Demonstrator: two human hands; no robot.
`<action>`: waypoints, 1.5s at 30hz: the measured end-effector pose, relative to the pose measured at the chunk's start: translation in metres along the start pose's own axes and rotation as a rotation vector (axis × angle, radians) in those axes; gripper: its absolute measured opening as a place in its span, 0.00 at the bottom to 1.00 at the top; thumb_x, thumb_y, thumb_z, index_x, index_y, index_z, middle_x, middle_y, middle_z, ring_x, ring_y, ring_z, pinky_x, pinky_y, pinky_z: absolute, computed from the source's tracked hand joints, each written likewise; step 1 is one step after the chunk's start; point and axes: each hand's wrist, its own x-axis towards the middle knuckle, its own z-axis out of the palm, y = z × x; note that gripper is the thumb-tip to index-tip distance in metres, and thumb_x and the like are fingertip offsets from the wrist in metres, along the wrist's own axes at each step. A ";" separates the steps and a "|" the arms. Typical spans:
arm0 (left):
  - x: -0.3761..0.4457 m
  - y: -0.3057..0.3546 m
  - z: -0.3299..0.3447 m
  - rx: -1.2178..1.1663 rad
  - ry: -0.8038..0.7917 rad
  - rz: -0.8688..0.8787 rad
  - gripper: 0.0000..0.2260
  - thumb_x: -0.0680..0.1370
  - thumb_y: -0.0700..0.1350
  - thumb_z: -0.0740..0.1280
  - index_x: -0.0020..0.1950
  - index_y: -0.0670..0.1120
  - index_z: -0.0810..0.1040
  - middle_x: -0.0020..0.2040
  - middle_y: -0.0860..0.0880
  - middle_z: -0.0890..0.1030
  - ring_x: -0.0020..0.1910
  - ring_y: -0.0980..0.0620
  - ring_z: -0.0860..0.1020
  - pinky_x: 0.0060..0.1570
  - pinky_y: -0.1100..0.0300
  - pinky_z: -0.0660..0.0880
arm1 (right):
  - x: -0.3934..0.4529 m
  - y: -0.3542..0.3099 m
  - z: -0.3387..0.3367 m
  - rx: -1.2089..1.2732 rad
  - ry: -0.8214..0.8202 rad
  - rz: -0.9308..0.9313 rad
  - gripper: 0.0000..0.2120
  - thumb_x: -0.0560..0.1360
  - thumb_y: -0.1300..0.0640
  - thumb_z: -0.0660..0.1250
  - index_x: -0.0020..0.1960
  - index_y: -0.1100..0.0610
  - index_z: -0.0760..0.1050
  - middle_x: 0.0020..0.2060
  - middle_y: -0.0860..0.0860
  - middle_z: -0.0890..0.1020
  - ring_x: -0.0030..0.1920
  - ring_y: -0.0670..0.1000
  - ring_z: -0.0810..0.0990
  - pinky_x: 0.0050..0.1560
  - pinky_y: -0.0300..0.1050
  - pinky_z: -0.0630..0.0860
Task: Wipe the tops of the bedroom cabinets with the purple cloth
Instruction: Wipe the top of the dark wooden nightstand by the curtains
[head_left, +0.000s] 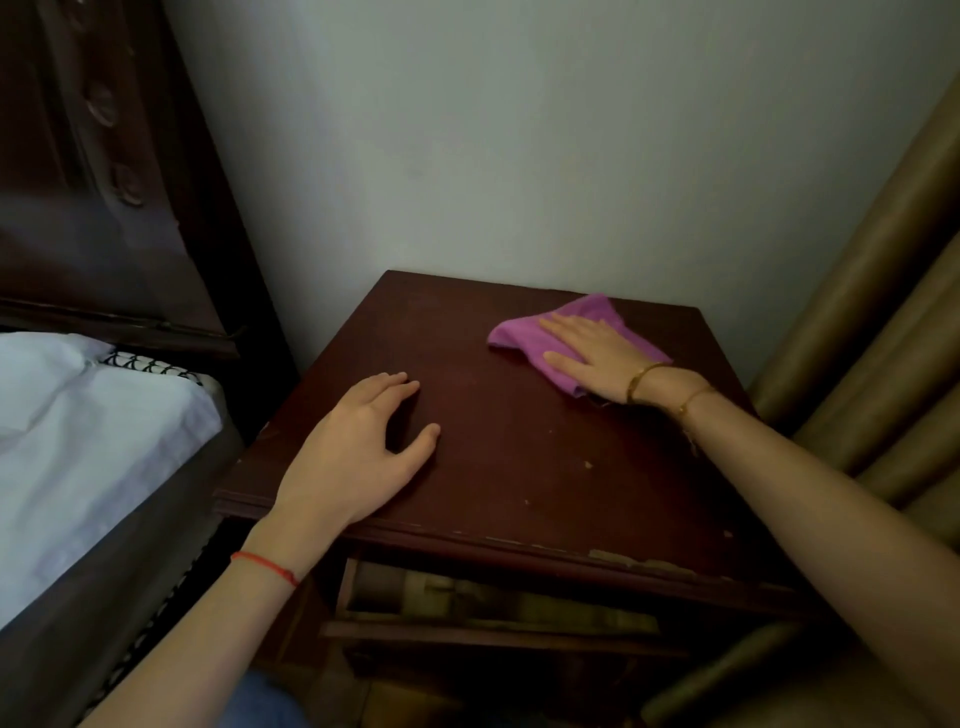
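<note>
From the head view, the right hand (597, 358) presses flat, fingers straight, on the purple cloth (530, 338) near the far right corner of the bedside cabinet's top (519, 441). The left hand (358, 447) rests relaxed and empty near the front left edge. Wiping looks under way; next the cloth likely needs sweeping toward the uncovered front and left.

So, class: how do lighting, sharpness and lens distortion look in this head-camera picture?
Head view: dim, soft light with no glare; the purple cloth under the right hand stays vivid; the cabinet top is dark, its chipped front edge legible; the wide lens bows the headboard and the brown rolls.
</note>
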 end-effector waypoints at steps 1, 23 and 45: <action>0.000 0.000 0.000 0.000 -0.002 -0.002 0.26 0.76 0.61 0.64 0.72 0.52 0.70 0.73 0.56 0.68 0.74 0.58 0.61 0.66 0.65 0.55 | -0.001 0.010 -0.002 -0.012 -0.002 0.057 0.29 0.80 0.39 0.47 0.78 0.48 0.48 0.77 0.48 0.52 0.76 0.50 0.50 0.75 0.49 0.42; 0.001 -0.001 0.000 -0.003 -0.019 -0.019 0.25 0.76 0.60 0.64 0.71 0.51 0.72 0.72 0.53 0.70 0.73 0.55 0.63 0.70 0.57 0.60 | -0.046 -0.063 0.004 -0.009 -0.016 -0.033 0.28 0.80 0.39 0.48 0.77 0.45 0.48 0.77 0.46 0.50 0.77 0.49 0.48 0.75 0.52 0.41; 0.000 -0.004 0.002 -0.006 -0.053 -0.008 0.25 0.77 0.59 0.64 0.71 0.50 0.71 0.72 0.52 0.70 0.74 0.53 0.63 0.72 0.55 0.59 | -0.192 -0.086 0.015 0.053 0.048 -0.083 0.33 0.74 0.32 0.39 0.76 0.42 0.44 0.77 0.43 0.48 0.76 0.45 0.46 0.74 0.44 0.37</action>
